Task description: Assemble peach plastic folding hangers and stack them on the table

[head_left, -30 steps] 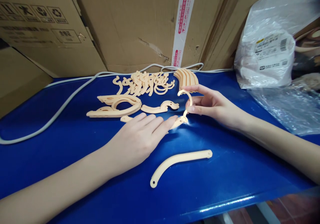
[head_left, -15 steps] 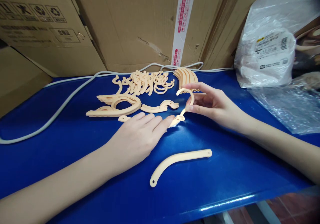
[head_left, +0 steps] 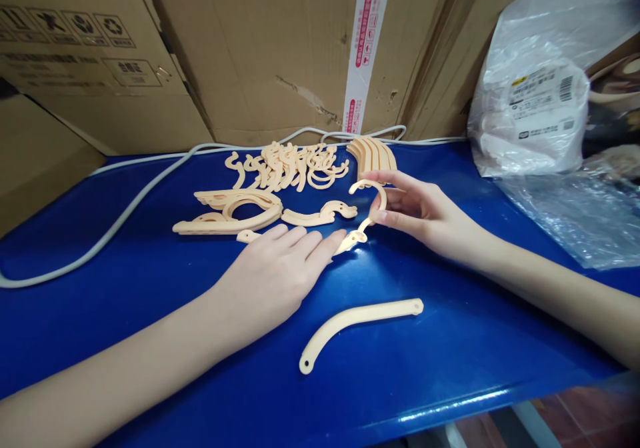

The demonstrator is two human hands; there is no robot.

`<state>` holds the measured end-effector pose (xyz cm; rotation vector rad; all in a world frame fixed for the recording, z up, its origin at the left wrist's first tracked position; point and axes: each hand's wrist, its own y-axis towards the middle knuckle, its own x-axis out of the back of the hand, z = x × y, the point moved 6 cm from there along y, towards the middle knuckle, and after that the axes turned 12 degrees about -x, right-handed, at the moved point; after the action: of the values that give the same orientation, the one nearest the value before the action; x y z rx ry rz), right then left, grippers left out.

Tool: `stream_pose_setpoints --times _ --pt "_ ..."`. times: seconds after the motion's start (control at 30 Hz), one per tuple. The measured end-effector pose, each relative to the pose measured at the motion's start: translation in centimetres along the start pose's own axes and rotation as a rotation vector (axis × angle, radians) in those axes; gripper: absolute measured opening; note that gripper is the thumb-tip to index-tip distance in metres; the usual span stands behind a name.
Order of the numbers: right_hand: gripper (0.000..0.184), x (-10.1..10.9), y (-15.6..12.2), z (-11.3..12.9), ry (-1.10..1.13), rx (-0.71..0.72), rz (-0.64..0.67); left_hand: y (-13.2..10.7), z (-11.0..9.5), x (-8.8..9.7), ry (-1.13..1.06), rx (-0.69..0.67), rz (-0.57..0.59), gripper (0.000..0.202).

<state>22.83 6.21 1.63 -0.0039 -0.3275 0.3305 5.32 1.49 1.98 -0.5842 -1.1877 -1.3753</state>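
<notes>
My right hand (head_left: 420, 215) pinches a curved cream plastic hook (head_left: 384, 198) between thumb and fingers. The hook's lower end meets the right end of a cream hanger arm (head_left: 356, 240) on the blue table, though I cannot tell whether they are joined. Fingers of my left hand (head_left: 283, 268) press over that arm and hide its middle; its other end (head_left: 245, 236) shows to the left. Nearer me lies a loose curved hanger arm (head_left: 360, 315) with a hole at each end. Just behind my hands is another hook-and-arm piece (head_left: 320, 215).
Stacked hanger pieces (head_left: 227, 211) lie left of my hands. Behind them are a heap of hooks (head_left: 290, 165) and a row of arms (head_left: 373, 155). A white cable (head_left: 145, 195) crosses the table (head_left: 470, 355). Cardboard boxes (head_left: 280, 41) and a plastic bag (head_left: 530, 101) stand behind.
The hook and the arm end under it have shifted very slightly left with my hands. Both hands keep their grip; the other pieces lie as before.
</notes>
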Motion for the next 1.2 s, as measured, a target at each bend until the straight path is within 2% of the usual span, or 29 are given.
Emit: stream_pose_setpoints --times 0.17,0.27,0.4,0.47,0.53,0.6,0.63,0.7,0.8,0.9,0.97,1.07,1.2 --pt "0.055 -0.4 0.1 -0.3 0.037 -0.020 0.040 -0.1 0.0 -0.1 0.009 0.009 0.009 0.043" --pt "0.053 -0.6 -0.2 0.0 0.012 0.018 0.025 -0.1 0.0 0.0 -0.005 0.017 -0.001 0.042" --pt "0.047 -1.4 -0.9 0.9 -0.018 0.066 0.020 -0.1 0.0 0.5 -0.088 0.082 -0.040 0.033" --pt "0.049 -2.0 -1.3 1.2 -0.018 0.063 0.040 -0.1 0.1 0.8 -0.199 0.139 -0.039 0.033" --pt "0.056 -2.4 -1.6 1.3 -0.014 0.041 0.044 -0.2 0.5 0.6 -0.419 0.241 -0.011 0.029" --pt "0.064 -2.4 -1.8 1.3 -0.066 0.009 0.020 -0.5 1.2 0.0 -0.752 0.426 0.001 0.023" --pt "0.062 -2.3 -1.8 1.2 -0.130 -0.009 0.014 -0.7 1.4 -0.5 -0.947 0.539 -0.001 0.020" --pt "0.047 -2.5 -2.0 1.3 -0.306 -0.008 0.032 -1.0 1.6 -1.5 -1.324 0.749 -0.021 0.019" --pt "0.032 -3.6 -2.8 2.5 -0.548 0.170 0.133 -1.1 1.5 -2.2 -1.659 0.922 -0.070 0.029" --pt "0.031 -5.5 -4.4 3.6 -0.706 0.426 0.257 -1.2 1.9 -2.5 -1.736 1.013 -0.145 0.028" --pt "0.030 -6.4 -5.1 3.6 -0.789 0.510 0.296 -1.4 2.1 -2.8 -1.745 1.078 -0.181 0.026" --pt "0.025 -6.8 -5.2 3.2 -0.867 0.530 0.295 -1.8 2.4 -3.2 -1.748 1.137 -0.212 0.025" --pt "0.028 -6.0 -4.2 2.6 -0.918 0.509 0.217 -2.2 2.7 -3.4 -1.693 1.116 -0.222 0.027"
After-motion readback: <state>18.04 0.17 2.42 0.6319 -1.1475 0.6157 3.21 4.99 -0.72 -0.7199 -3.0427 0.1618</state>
